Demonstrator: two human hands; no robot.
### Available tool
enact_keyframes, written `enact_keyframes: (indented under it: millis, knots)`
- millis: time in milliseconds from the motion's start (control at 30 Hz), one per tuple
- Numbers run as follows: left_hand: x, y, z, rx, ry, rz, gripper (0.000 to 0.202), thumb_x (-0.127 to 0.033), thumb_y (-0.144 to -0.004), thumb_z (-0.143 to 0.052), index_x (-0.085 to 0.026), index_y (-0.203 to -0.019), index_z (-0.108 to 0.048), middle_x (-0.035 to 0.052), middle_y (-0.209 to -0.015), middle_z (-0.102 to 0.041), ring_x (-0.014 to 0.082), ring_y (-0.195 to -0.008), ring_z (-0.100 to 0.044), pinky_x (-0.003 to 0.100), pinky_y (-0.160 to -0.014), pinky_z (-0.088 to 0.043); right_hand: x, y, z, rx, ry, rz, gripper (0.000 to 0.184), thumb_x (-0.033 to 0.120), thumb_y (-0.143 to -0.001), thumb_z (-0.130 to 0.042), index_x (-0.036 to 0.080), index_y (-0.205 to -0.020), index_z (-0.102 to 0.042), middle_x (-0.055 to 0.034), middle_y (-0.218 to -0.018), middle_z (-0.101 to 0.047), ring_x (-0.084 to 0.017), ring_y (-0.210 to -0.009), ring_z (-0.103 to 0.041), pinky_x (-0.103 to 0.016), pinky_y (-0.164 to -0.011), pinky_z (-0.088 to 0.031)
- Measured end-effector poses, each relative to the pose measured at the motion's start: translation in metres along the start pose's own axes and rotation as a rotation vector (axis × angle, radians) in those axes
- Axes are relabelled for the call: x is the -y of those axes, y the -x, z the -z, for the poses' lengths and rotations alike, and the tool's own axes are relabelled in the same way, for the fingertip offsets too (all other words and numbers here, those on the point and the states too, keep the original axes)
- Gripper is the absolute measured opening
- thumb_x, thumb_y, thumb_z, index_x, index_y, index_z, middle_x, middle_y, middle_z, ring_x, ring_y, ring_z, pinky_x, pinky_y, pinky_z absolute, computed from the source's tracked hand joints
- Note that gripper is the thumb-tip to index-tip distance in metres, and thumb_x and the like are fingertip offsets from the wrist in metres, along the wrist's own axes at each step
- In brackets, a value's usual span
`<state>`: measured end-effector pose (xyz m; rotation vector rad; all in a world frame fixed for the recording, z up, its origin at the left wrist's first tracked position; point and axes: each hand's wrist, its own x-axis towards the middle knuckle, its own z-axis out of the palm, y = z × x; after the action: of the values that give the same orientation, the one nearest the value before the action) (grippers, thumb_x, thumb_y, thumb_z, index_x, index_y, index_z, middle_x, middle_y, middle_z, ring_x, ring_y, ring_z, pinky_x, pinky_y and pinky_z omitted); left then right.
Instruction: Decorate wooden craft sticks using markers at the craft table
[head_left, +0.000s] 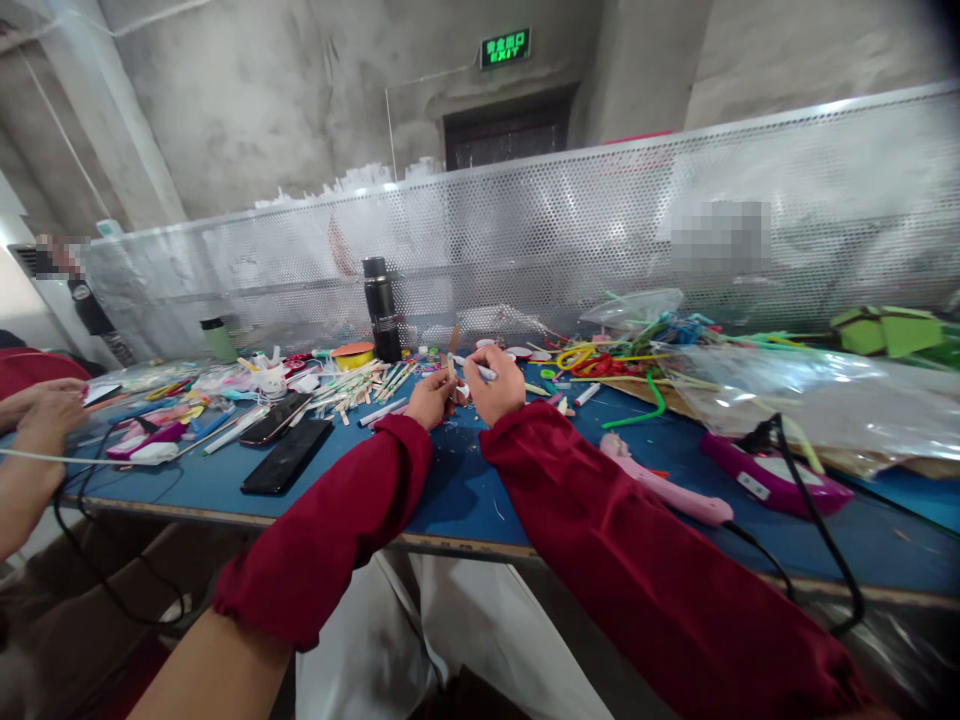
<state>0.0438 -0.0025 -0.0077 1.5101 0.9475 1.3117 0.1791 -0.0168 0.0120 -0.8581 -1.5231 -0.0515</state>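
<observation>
My left hand [430,400] is closed around a flat wooden craft stick [454,340], which points upward from the fingers. Close beside it, my right hand [496,386] grips a white marker pen [486,373], its tip end turned toward the left hand. Small white pieces [463,392] show near the left fingertips, too small to make out. Both hands are just above the blue table [457,490]. Left of them lies a pile of patterned craft sticks [367,388]. A capped white pen [586,394] rests to the right.
Behind the hands stands a black bottle [382,310] against a perforated metal screen [525,240]. Two dark phones lie left, the nearer phone [286,456] flat. A pink glue gun [667,485], purple device [776,475] and clear plastic bag [825,400] lie right. A co-worker's hand [52,405] shows left.
</observation>
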Motion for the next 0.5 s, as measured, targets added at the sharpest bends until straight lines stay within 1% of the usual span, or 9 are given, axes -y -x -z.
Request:
enact_keyframes:
  millis: [267,400,500]
  knots:
    - [-0.0007,0.0005,0.0001,-0.002,0.003,-0.008,0.020,-0.036,-0.085,-0.061,-0.016,-0.085,-0.059,-0.0016,-0.057,-0.063,0.0072,-0.034,-0.044,0.020,-0.038,-0.026,0.0002,0.0000,0.0000,0.004,-0.013,-0.002,0.014,0.029,-0.084,-0.053,0.023,-0.071,-0.055,0.0004,-0.070,-0.061,-0.016,-0.069,-0.055,-0.029,-0.067,-0.041]
    - [-0.0003,0.0001,0.0001,-0.005,0.008,-0.013,0.021,-0.037,-0.084,-0.062,-0.016,-0.082,-0.058,-0.0027,-0.055,-0.061,0.0068,-0.034,-0.043,0.020,-0.037,-0.025,0.0028,0.0005,0.0007,-0.018,-0.022,0.011,0.014,0.028,-0.084,-0.054,0.023,-0.071,-0.055,0.0002,-0.071,-0.061,-0.016,-0.069,-0.055,-0.029,-0.067,-0.040]
    - [-0.0005,0.0000,-0.0004,-0.001,0.015,-0.015,0.020,-0.036,-0.083,-0.063,-0.017,-0.080,-0.057,-0.0037,-0.054,-0.060,0.0064,-0.034,-0.043,0.019,-0.037,-0.025,0.0042,0.0013,0.0008,-0.002,-0.041,0.024,0.013,0.027,-0.084,-0.054,0.023,-0.073,-0.056,0.0002,-0.072,-0.062,-0.015,-0.068,-0.055,-0.029,-0.066,-0.040]
